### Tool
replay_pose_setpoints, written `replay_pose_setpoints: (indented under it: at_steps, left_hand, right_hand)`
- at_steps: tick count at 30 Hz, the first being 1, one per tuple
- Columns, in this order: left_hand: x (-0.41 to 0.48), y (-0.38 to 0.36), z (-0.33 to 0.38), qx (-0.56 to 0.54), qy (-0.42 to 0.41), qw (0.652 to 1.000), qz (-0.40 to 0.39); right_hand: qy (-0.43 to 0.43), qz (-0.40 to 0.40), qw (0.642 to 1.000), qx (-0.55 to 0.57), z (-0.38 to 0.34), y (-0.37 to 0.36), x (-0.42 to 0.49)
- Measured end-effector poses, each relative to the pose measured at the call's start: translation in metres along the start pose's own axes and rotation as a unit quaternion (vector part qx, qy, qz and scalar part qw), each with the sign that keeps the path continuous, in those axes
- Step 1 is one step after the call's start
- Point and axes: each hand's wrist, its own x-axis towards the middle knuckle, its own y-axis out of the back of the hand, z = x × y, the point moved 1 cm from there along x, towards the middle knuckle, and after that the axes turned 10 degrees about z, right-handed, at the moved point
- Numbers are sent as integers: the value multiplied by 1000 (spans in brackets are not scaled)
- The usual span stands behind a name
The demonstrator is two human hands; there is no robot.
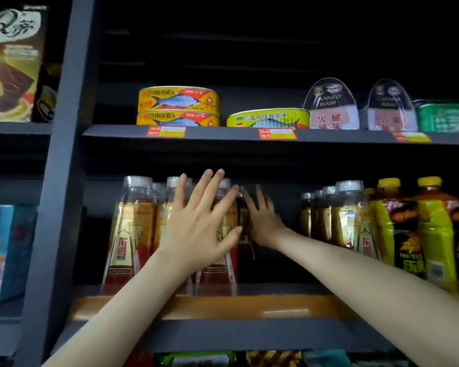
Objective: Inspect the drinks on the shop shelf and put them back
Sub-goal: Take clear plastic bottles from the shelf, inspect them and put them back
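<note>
- fingers (215, 182) of the left hand (196, 226) are straight and fanned wide, with the palm turned toward the shelf and nothing held.
- this hand is in front of the left group of amber drink bottles (129, 234); whether it touches them cannot be told.
- right hand (261, 221) is also spread and holds nothing. it is blurred and reaches deeper, into the dark gap beside those bottles.
- right of the gap stands a second group of amber bottles (351, 223) with silver caps, all upright.
- just beside them stand yellow-capped bottles (435, 234) with yellow and black labels.
- all the drinks are on the shelf with an orange front strip (223, 307).
- on the shelf above are stacked fish cans (179, 105), a flat green-yellow can (268, 118) and canned ham packs (331, 104), with red and yellow price tags (277, 134) on its edge.
</note>
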Motion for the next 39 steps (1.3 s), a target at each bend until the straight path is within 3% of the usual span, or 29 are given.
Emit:
replay_pose_setpoints:
  at_steps: [11,22,28,32,39]
  left_hand:
    - [-1,1,4,16,-5,1000,21]
    - [0,-3,11,15,9,999,29]
    - [-3,-7,13,30,14,999,12]
    - [-3,-6,13,20,19,1000,11]
    - [-2,-2,13,-3,25,1000,-3]
  right_hand:
    - [43,-48,997,45,16,-39,42]
    - [-22,-45,981,190,22,-47,43]
    - [-25,-48,984,172,15,-45,36]
    - [24,-39,990,132,12,-31,23]
    - [41,55,992,110,3,20,-18]
